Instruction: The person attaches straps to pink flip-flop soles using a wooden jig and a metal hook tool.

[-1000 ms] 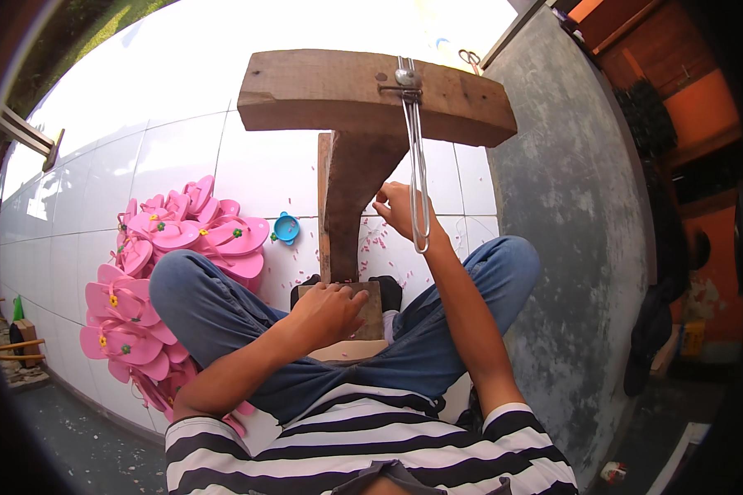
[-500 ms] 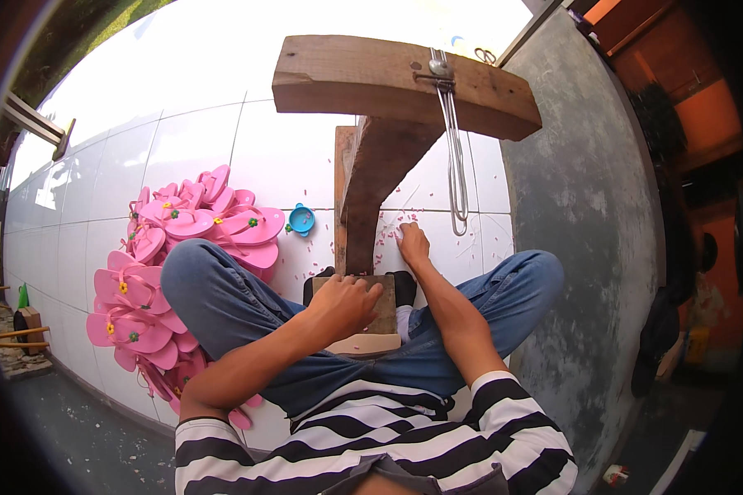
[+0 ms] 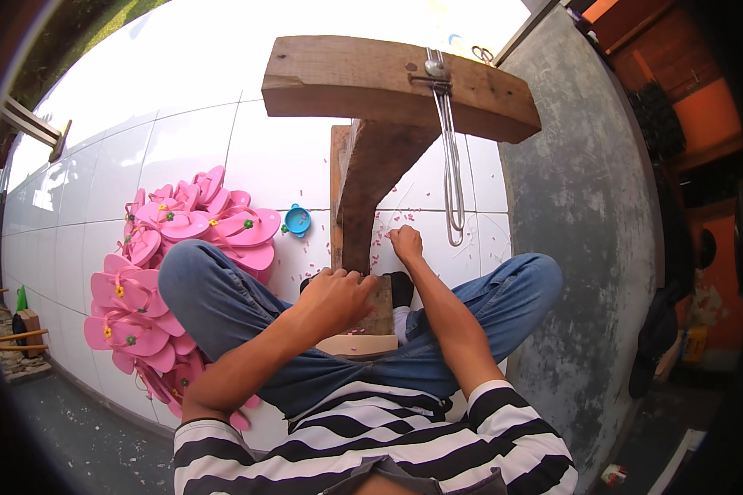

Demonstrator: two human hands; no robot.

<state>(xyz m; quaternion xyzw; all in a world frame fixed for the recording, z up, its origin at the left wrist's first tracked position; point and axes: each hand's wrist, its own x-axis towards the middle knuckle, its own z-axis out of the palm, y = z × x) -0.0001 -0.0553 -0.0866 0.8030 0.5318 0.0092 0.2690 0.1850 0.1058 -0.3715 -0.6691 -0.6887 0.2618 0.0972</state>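
A wooden T-shaped stand (image 3: 371, 190) rises between my knees, and a long metal wire loop (image 3: 451, 157) hangs from its crossbeam (image 3: 347, 78). My left hand (image 3: 334, 297) lies curled over the stand's wooden base block (image 3: 381, 309). Just right of the post, my right hand (image 3: 405, 244) reaches down to the white tiled floor (image 3: 182, 140), its fingers bent among small pink scraps (image 3: 396, 216). Whether it holds anything is hidden. I sit in blue jeans and a striped shirt.
A heap of pink flip-flops (image 3: 165, 272) with small flower studs lies on the floor at my left. A small blue cup (image 3: 296, 220) sits beside it. A grey concrete wall (image 3: 586, 214) runs along my right. Scissors (image 3: 483, 54) lie beyond the crossbeam.
My right hand has dropped from beside the hanging wire loop down to the floor next to the post. My left hand has stayed on the base block.
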